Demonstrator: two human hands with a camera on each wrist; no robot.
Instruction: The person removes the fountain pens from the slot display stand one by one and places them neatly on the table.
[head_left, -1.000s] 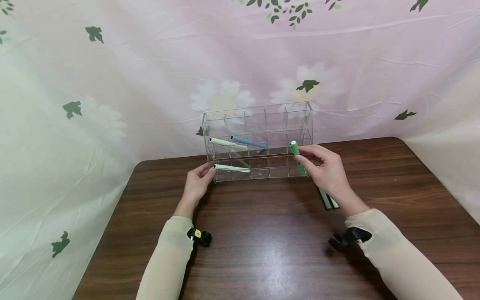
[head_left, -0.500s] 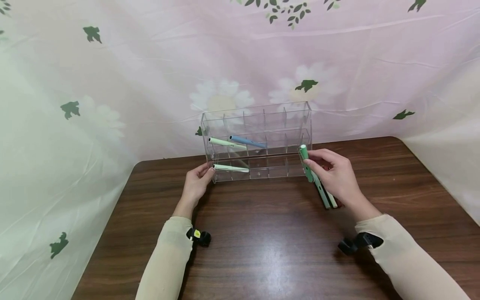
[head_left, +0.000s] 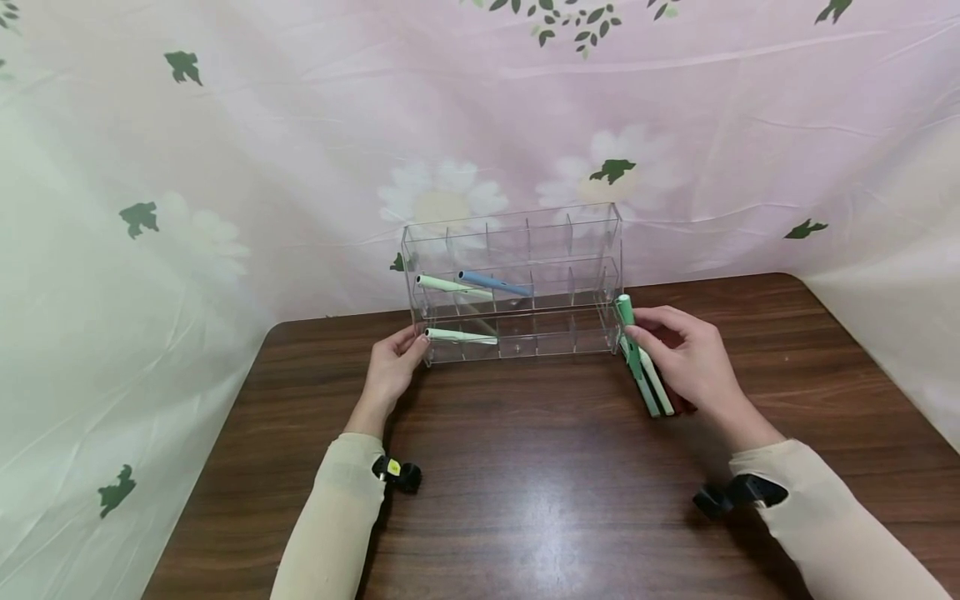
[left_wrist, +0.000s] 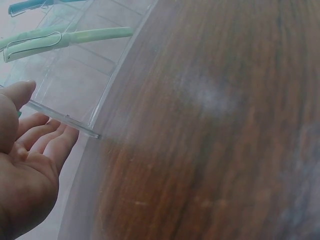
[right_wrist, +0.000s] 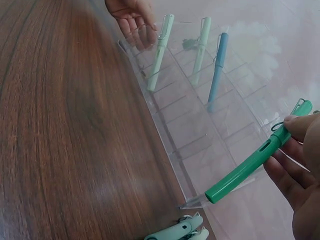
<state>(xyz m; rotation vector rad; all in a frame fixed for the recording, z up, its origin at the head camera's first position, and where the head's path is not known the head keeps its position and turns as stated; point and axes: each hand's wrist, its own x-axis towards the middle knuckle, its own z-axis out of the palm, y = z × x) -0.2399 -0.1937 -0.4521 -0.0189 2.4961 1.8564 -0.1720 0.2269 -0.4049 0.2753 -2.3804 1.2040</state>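
A clear acrylic pen rack (head_left: 517, 317) with tiered compartments stands at the back of the table. My left hand (head_left: 392, 367) grips its left end, thumb in front and fingers behind the side panel. My right hand (head_left: 693, 358) pinches a green pen (right_wrist: 245, 167) near its clip end, just off the rack's right end. A pale green pen (head_left: 461, 337) lies across the lower tier. Higher up rest another light green pen (head_left: 450, 286) and a blue pen (head_left: 495, 283).
On the table beside the rack's right end lie a grey-green pen (head_left: 648, 400), a whitish pen (head_left: 660, 390) and something dark red (head_left: 681, 405), partly hidden by the right hand. A floral cloth (head_left: 300, 167) hangs behind the wooden table (head_left: 525, 467).
My right hand has moved right and slightly toward me with the green pen, from in front of the rack to beyond its right end. The left hand stays on the rack.
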